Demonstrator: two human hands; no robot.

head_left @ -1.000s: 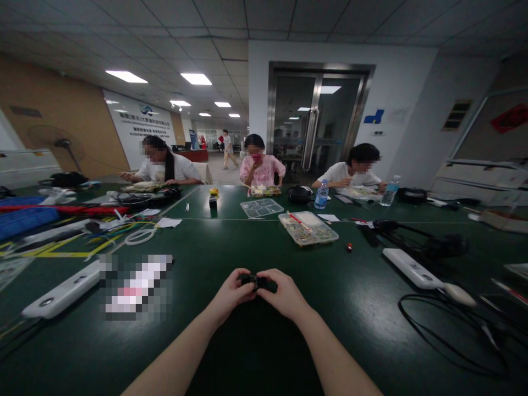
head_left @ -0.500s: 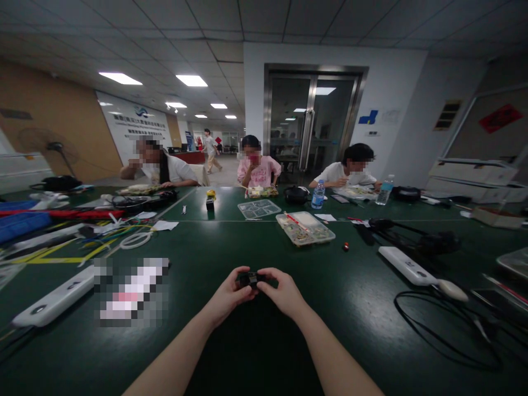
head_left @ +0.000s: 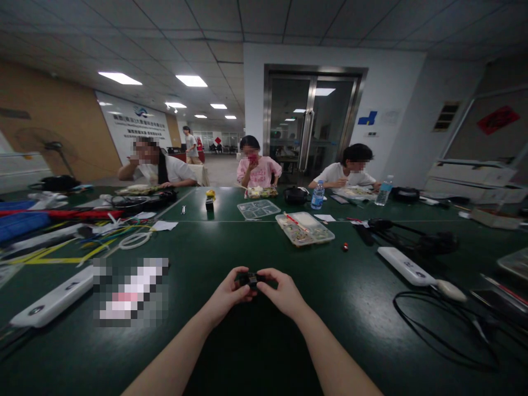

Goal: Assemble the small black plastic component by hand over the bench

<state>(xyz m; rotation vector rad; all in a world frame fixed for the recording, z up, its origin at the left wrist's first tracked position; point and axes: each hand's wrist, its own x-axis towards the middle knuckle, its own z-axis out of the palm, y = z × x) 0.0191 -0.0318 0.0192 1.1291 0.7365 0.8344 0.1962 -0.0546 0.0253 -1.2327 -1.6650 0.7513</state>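
Both of my hands meet over the dark green table (head_left: 214,247), just above its surface. My left hand (head_left: 228,294) and my right hand (head_left: 281,293) are closed from either side on a small black part (head_left: 249,279), pinching it between fingertips and thumbs. Most of the part is hidden by my fingers, so its shape is unclear. A clear compartment tray (head_left: 304,228) with small pieces and a red stick lies further out, past my hands.
White power strips lie at left (head_left: 53,300) and right (head_left: 403,265), with black cables (head_left: 445,324) looping on the right. Coloured wires and tape (head_left: 124,234) sit far left. Three people sit at the table's far side with bottles (head_left: 317,196) and trays.
My hands and the black part have stayed put. The view shifted slightly. A person walking in the far corridor has moved left.
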